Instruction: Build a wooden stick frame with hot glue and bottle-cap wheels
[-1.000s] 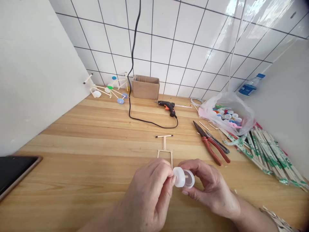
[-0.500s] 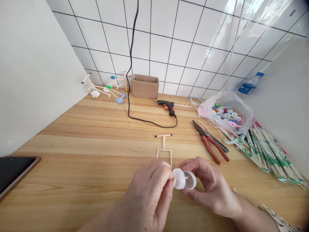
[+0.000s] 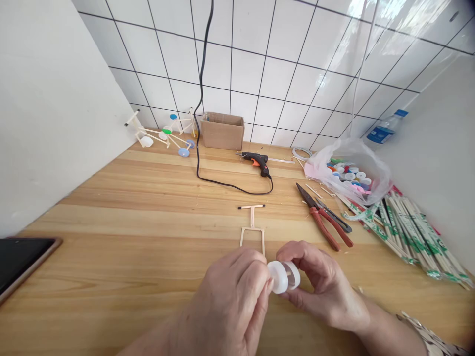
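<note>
Two white plastic bottle caps face each other just above the table, with a short piece of stick showing between them. My left hand [image 3: 237,291] is closed on the left bottle cap [image 3: 278,277], its fingertips at the cap's outer side. Thumb and fingers of my right hand [image 3: 322,287] pinch the rim of the right bottle cap [image 3: 294,275]. Beyond my hands lies a small stick frame [image 3: 253,217] with a dark-tipped crossbar. Its near end is hidden behind my left hand.
A black glue gun [image 3: 258,162] and its cord lie farther back, before a cardboard box [image 3: 222,132]. Pliers [image 3: 322,217], a plastic bag of caps [image 3: 315,160] and wrapped chopsticks [image 3: 419,237] are on the right. Stick models [image 3: 163,133] stand back left; a phone [image 3: 25,267] lies left.
The two bottle caps have come closer together, and less of the stick shows between them. The left cap has shifted slightly right with my left hand.
</note>
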Motion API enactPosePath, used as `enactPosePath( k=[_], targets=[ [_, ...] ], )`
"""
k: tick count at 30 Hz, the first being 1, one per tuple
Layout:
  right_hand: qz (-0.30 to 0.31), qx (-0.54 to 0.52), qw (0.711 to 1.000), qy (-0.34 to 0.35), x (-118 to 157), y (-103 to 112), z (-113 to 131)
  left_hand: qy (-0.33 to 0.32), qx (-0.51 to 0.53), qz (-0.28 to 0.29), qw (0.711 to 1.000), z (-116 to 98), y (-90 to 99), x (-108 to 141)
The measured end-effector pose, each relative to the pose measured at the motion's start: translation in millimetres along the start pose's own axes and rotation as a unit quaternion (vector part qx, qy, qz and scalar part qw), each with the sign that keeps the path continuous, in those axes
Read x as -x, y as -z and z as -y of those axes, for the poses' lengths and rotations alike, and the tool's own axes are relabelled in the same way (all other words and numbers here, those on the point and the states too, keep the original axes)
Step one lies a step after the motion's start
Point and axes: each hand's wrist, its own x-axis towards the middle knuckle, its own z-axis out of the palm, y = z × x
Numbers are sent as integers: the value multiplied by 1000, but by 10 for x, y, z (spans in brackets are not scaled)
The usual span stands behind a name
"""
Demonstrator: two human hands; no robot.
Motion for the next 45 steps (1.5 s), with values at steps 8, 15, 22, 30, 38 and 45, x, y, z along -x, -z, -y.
enactPosePath(
  k=[8, 15, 22, 30, 38, 45],
  targets=[
    [24, 47, 998, 45, -30, 46, -6, 3, -6, 0, 1000, -14, -6, 4],
    [43, 123, 991, 37, -81, 39, 79, 6, -7, -40, 999, 8, -44, 16],
    [25, 83, 996, 2, 117, 42, 47, 7, 0, -61, 998, 16, -70, 34],
    [-8, -114, 987, -115, 89, -16, 1, 14, 0, -61, 998, 29, -79, 34],
    [-10, -212, 971, -113, 26, -13, -34, 7, -10, -50, 999, 19, -78, 38],
    [-20, -184, 979, -86, 37, -30, -69, -9, -20, -46, 999, 32, -76, 15]
  ],
)
